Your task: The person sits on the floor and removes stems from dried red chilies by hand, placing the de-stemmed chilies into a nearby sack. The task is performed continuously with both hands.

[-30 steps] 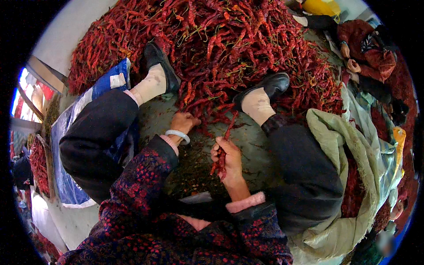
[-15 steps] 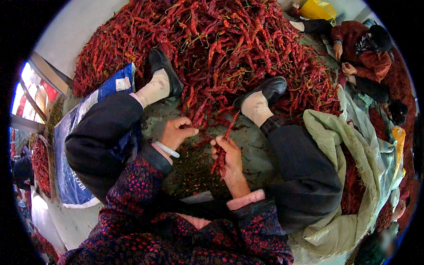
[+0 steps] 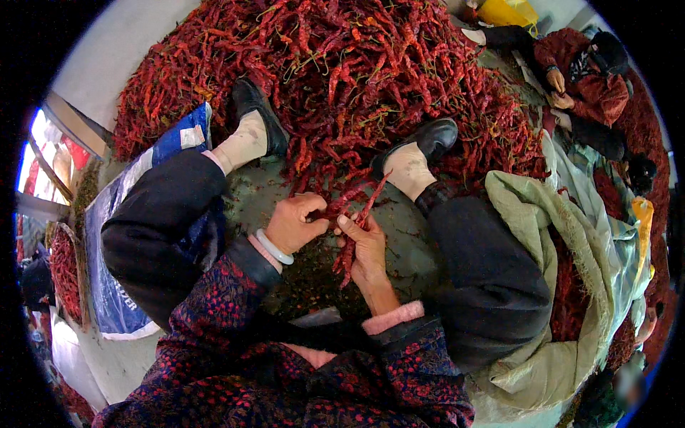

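My right hand (image 3: 365, 250) is closed round several wrinkled dried red chillies (image 3: 347, 261). One long chilli (image 3: 377, 192) sticks up past its thumb. Close beside it, my left hand (image 3: 294, 222), with a pale bangle at the wrist, has its fingers curled in a pinch. At those fingertips is another red chilli (image 3: 345, 195), slanting toward the right hand's bunch; the exact grip on it is partly hidden. Both hands are above the floor between my spread legs, just short of the large heap of red chillies (image 3: 342, 85).
Dark stem scraps (image 3: 307, 274) litter the floor below my hands. A blue and white sack (image 3: 118, 235) lies under my left leg. By my right leg an opened pale green sack (image 3: 521, 371) holds chillies. Another person (image 3: 581, 78) sits at the far right, near a yellow bag (image 3: 508, 13).
My left hand has moved right from the edge of the heap, close to my right hand, with a chilli at its fingertips. My right hand still holds its bunch.
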`<state>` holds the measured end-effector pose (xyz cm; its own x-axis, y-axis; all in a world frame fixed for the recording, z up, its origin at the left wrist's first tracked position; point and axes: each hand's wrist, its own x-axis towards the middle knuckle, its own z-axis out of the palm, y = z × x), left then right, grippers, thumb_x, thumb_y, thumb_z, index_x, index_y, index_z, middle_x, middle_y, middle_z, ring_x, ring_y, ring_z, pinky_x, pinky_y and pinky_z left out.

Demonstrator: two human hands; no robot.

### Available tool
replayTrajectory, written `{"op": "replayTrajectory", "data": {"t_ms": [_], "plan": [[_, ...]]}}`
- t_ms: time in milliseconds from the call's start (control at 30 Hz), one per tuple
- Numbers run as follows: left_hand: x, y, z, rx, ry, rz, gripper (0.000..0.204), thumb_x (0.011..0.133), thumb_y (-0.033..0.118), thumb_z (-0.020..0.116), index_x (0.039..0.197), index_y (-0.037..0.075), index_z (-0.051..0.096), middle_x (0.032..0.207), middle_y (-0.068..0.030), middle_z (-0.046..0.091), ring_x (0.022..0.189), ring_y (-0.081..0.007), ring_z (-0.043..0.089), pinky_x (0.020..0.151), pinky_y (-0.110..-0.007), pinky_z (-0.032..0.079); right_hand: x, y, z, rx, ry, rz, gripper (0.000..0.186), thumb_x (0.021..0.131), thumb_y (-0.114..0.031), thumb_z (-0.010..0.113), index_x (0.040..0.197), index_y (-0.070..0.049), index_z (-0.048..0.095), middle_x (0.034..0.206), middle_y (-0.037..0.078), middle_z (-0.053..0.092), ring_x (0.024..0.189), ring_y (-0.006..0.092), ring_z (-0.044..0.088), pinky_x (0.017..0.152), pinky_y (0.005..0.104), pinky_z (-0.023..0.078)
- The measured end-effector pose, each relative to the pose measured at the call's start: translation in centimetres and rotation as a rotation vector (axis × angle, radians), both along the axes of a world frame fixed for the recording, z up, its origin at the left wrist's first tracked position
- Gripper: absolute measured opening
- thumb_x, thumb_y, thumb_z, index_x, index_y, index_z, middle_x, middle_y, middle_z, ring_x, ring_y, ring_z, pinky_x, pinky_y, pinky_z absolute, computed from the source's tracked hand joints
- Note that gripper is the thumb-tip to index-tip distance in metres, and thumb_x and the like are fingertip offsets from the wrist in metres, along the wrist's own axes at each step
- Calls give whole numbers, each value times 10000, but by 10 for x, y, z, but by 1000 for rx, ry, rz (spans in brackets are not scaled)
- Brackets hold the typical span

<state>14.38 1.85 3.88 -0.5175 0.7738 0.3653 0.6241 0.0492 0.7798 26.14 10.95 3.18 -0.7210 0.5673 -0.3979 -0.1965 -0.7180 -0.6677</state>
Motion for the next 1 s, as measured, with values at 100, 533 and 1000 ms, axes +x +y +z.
{"op": "replayTrajectory", "data": {"t_ms": [100, 533, 1000], "plan": [[3, 3, 11, -61, 163, -68, 172, 605, 49, 606, 748, 7, 519, 715, -134, 533, 643, -293, 540, 567, -323, 439, 0, 2, 4, 60, 1, 23, 198, 716, -74, 672, 834, -75, 514, 741, 13, 567, 574, 98, 515, 485, 210, 389], [-15, 2, 49, -228, -524, -407, 173, 753, 150, 587, 869, 23, 573, 759, -37, 572, 648, -127, 545, 575, -273, 435, 6, 8, 1, -172, 118, 43, 92, 777, -120, 585, 821, -61, 531, 668, 13, 542, 497, 80, 468, 446, 206, 370], [7, -9, 33, -16, -976, -239, 219, 810, 200, 562, 871, -11, 564, 751, -65, 579, 625, -129, 558, 553, -244, 452, 9, 11, 5, -286, 253, 56, 162, 856, -189, 507, 800, -37, 500, 688, 36, 508, 534, 87, 429, 463, 204, 344]]}}
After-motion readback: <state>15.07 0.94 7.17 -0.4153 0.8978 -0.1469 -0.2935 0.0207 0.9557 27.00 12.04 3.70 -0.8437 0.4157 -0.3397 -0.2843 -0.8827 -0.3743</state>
